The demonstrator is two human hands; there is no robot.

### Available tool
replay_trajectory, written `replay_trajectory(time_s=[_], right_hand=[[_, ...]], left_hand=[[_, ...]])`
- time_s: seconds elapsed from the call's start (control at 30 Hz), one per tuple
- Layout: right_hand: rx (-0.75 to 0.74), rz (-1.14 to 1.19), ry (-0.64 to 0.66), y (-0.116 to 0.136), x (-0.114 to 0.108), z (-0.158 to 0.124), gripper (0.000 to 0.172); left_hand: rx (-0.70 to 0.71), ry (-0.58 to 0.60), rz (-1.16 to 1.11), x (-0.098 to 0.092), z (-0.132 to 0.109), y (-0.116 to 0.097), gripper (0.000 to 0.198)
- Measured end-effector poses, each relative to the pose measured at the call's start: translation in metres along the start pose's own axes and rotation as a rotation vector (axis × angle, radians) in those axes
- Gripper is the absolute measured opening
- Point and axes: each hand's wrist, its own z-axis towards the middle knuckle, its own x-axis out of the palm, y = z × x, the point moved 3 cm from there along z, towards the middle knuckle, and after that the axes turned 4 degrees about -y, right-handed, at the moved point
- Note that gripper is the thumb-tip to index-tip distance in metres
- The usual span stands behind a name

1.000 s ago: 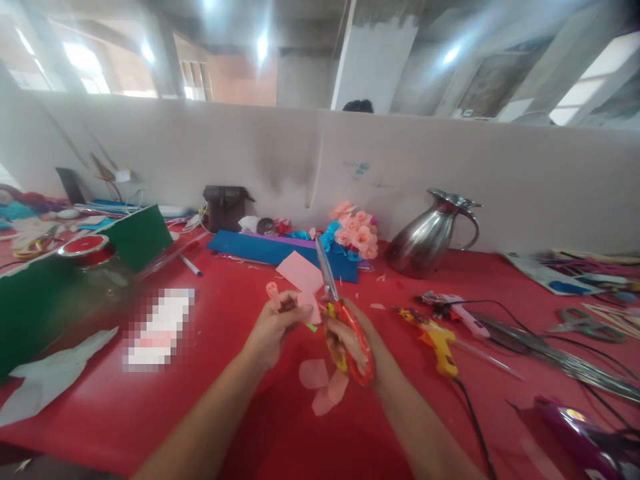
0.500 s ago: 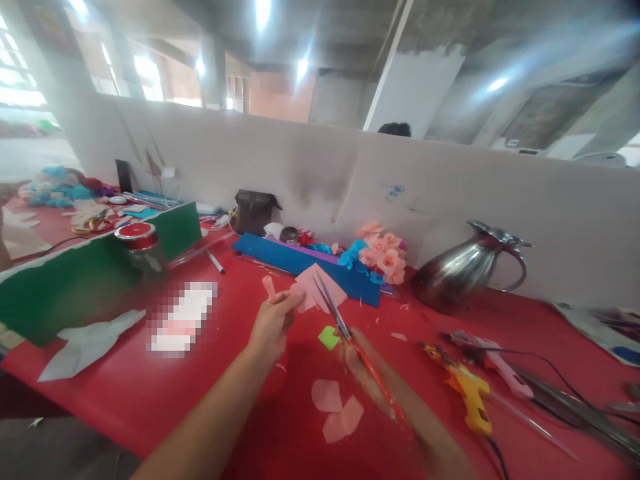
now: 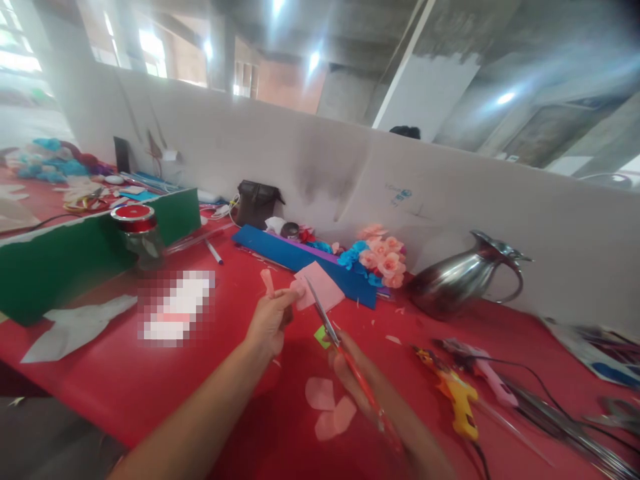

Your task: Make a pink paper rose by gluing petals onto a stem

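My left hand is closed on a pink sheet of paper, pinching its left corner between thumb and fingers. A narrow pink strip sticks up from the same hand. In my right hand are red-handled scissors, their blades lying across the left part of the pink sheet. Whether the blades are parted is hard to make out. Below the hands, several cut pink paper petals lie on the red table. A small green piece of paper lies beside my right hand.
Blue card and pink and blue paper flowers lie behind the hands. At right are a metal jug, a yellow glue gun and a pink one. A red-lidded jar stands left by a green board.
The scissor blades have shifted slightly left over the pink paper, and my right hand has moved a little left. The camera view has tilted slightly.
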Motion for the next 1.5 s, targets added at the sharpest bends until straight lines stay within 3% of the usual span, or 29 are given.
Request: replay_trajectory(time_s=[0.3, 0.77, 1.5], right_hand=[[0.056, -0.094, -0.094, 0.011, 0.001, -0.001, 0.056], [0.024, -0.107, -0.15, 0.016, 0.001, -0.002, 0.058], [0.039, -0.127, -0.147, -0.007, 0.0, 0.008, 0.055]], left_hand=[[0.007, -0.021, -0.003, -0.002, 0.003, 0.001, 0.035], [-0.023, -0.044, 0.009, 0.0, 0.0, -0.001, 0.032], [-0.044, -0.023, -0.008, 0.0, 0.001, -0.003, 0.031]])
